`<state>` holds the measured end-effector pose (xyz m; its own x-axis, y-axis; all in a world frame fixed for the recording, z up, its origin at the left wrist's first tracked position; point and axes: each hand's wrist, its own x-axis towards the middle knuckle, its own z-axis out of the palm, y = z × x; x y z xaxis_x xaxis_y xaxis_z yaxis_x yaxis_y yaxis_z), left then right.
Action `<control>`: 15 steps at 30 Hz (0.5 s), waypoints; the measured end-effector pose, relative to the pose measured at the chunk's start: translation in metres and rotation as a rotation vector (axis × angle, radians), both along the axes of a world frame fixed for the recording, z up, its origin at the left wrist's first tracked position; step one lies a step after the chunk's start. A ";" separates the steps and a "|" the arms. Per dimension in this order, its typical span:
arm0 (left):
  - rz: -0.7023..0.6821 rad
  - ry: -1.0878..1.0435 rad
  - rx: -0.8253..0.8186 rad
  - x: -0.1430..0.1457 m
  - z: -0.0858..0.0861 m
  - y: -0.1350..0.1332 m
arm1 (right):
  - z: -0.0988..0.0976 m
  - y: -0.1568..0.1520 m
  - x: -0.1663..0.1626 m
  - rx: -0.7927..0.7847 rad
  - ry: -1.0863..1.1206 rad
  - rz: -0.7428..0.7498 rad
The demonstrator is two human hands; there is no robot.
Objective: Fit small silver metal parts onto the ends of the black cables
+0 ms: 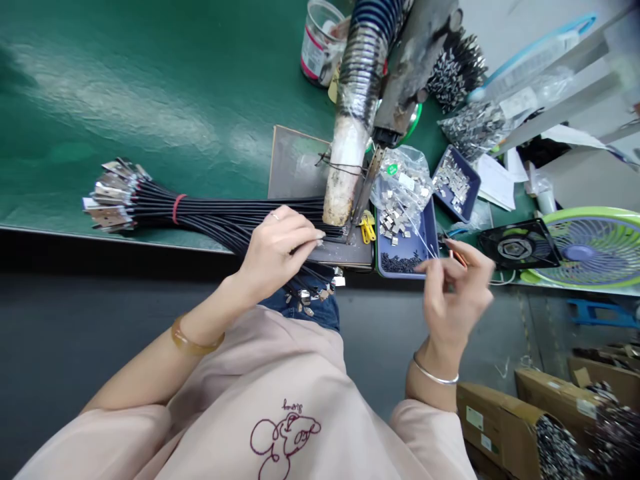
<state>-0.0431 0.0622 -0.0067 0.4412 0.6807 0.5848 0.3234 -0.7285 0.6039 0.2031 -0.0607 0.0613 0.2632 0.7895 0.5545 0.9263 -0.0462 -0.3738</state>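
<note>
A bundle of black cables (210,217) lies across the green bench, tied with a red band, with metal connectors (113,197) at its left end. My left hand (277,250) is closed, pinching one cable end on the grey metal plate (293,163) beside the soldering fixture (350,167). My right hand (453,293) is raised just right of the blue tray (407,250) of small metal shells, its fingers pinched on a thin wire or small tool I cannot make out. Loose connector ends (313,293) hang over my lap.
A second blue tray (455,183) and a plastic bag of metal parts (403,177) lie right of the fixture. A jar (320,40) stands at the back. A green fan (585,250) and small black fan (515,247) sit at right. Cardboard boxes (505,417) are on the floor.
</note>
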 end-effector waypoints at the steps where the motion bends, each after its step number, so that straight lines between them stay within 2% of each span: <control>1: -0.063 -0.008 0.005 0.001 0.000 -0.002 | -0.005 0.006 0.008 -0.118 0.024 -0.008; 4: -0.237 0.006 0.017 0.006 -0.002 -0.008 | -0.024 0.029 0.030 -0.271 0.006 -0.045; 7: -0.308 0.020 -0.018 0.011 0.000 -0.009 | -0.038 0.048 0.036 -0.343 -0.085 -0.007; 9: -0.331 0.030 -0.140 0.011 0.005 -0.008 | -0.040 0.055 0.032 -0.402 -0.193 0.035; 12: -0.337 0.036 -0.420 0.008 0.015 -0.009 | -0.035 0.059 0.021 -0.487 -0.422 0.058; 15: -0.326 -0.051 -0.690 0.006 0.018 -0.012 | -0.031 0.062 0.015 -0.571 -0.595 0.103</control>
